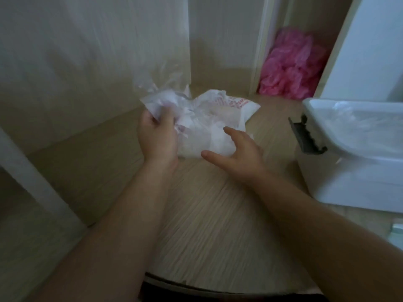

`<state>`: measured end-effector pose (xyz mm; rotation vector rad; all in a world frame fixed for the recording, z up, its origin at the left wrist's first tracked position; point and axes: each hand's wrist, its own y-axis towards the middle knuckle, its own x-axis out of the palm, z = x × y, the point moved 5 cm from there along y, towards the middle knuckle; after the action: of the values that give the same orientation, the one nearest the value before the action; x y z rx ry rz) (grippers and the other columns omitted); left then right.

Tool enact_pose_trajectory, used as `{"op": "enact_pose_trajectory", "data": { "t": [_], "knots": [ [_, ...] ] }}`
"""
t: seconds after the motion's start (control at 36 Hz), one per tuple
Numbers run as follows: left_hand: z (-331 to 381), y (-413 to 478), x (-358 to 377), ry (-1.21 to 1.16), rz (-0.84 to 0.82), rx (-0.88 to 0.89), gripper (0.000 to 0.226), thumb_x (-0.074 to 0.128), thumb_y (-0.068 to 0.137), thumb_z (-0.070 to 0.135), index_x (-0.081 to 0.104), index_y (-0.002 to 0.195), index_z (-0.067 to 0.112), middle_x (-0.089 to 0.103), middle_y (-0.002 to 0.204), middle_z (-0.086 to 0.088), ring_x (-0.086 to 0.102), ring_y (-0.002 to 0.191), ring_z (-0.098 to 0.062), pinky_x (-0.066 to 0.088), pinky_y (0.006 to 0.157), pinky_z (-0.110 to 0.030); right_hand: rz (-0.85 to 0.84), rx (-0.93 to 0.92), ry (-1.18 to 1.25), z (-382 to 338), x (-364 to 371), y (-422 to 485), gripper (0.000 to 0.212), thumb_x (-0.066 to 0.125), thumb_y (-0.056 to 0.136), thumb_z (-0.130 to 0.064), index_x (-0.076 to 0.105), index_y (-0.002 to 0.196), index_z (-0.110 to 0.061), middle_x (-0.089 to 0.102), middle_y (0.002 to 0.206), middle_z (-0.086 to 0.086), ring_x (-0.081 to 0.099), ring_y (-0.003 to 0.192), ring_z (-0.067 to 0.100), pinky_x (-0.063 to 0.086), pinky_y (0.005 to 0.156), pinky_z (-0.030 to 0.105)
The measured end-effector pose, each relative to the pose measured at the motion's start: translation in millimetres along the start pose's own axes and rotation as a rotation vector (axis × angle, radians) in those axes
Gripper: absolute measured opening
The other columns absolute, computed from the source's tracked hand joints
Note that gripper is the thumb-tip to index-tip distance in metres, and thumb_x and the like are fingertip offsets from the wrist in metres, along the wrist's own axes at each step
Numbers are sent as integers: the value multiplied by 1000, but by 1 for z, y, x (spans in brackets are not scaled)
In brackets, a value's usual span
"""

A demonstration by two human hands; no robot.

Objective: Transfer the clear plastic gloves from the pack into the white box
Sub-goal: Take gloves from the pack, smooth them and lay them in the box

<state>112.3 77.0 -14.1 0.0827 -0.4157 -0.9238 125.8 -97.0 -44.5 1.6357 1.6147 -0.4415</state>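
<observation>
nearby, pink plastic heap (290, 62) beyond pack (209, 127); white box (349, 184) rightward

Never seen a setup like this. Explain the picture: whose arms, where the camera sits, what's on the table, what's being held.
There is no machine here. A person works bare-handed, and a single camera worn on the head looks down at the hands. On the wooden table lies a crumpled white pack with red print. The left hand grips its crumpled left end, where clear film sticks up. The right hand is open by the pack's near edge and holds nothing. The white box stands at the right, with clear plastic inside. A pink plastic heap lies behind.
</observation>
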Motion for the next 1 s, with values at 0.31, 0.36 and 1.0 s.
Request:
{"op": "enact_pose_trajectory", "data": {
  "t": [0.31,0.36,1.0],
  "knots": [
    [18,9,26,-396,-128,-287,16,58,95,22,64,102,9,73,88,-2,69,82,-11,57,78,-31,-80,81,649,-48,-48,-1,27,73,80,-28,63,101,-14,68,92,-1,62,77,6,49,70,21],
    [18,8,25,-314,-105,-262,14,61,93,26,66,98,14,71,89,1,67,80,-9,57,80,-31,14,44,667,-54,-67,0,7,68,85,-21,64,86,-15,64,75,-5,54,58,-1,46,62,18],
    [123,-64,131,585,-934,62,61,57,63,63,62,115,31,63,108,14,58,98,-3,44,74,-17,-213,-20,755,-54,-211,-3,27,64,82,6,61,102,-12,60,85,16,64,55,14,57,58,23]
  ]
}}
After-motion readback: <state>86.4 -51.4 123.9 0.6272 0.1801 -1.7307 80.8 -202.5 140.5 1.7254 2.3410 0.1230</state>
